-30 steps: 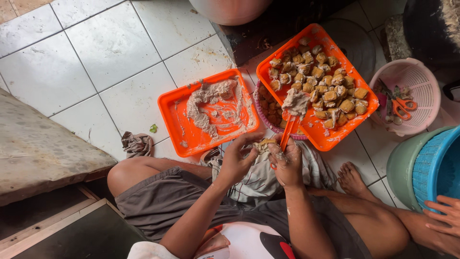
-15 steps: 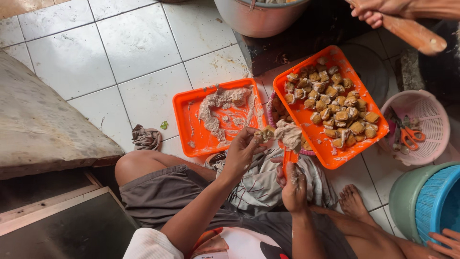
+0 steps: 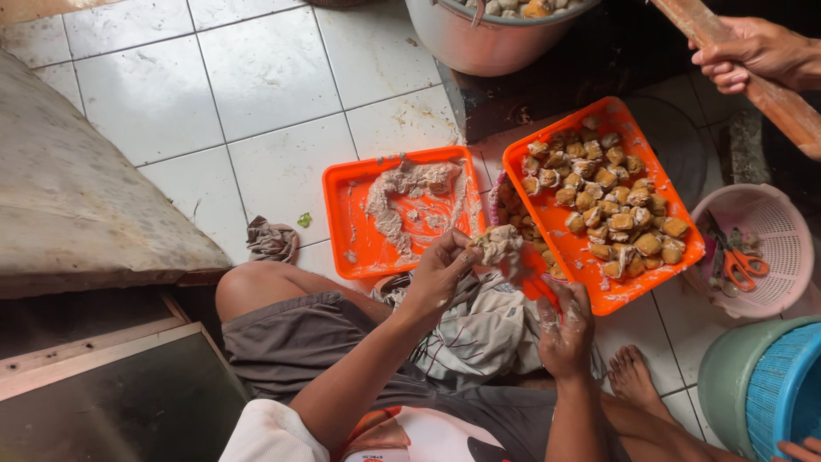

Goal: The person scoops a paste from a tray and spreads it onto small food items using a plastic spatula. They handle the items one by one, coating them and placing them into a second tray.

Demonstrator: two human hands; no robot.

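Note:
My left hand (image 3: 438, 275) pinches a pale, paste-filled tofu piece (image 3: 499, 245) above the gap between two orange trays. My right hand (image 3: 564, 323), smeared with paste, rests lower over my lap, fingers closed around an orange utensil (image 3: 534, 286) that is mostly hidden. The left orange tray (image 3: 342, 224) carries smeared greyish paste (image 3: 402, 192). The right orange tray (image 3: 676, 201) is packed with several browned stuffed tofu pieces (image 3: 609, 198). A bowl (image 3: 506, 205) of plain tofu shows between the trays.
A pink basket (image 3: 782, 224) holding orange scissors (image 3: 740, 263) sits right. A metal pot (image 3: 487, 41) stands at the top; another person's hand (image 3: 753, 53) grips a wooden stick (image 3: 782, 107). Green and blue tubs (image 3: 765, 389), a lap cloth (image 3: 487, 335), a rag (image 3: 272, 239), and a stone slab (image 3: 77, 192).
My left hand has lifted the tofu piece up by the trays. My right hand has dropped back toward my lap. Another person's hand with a wooden stick has come into view at the top right.

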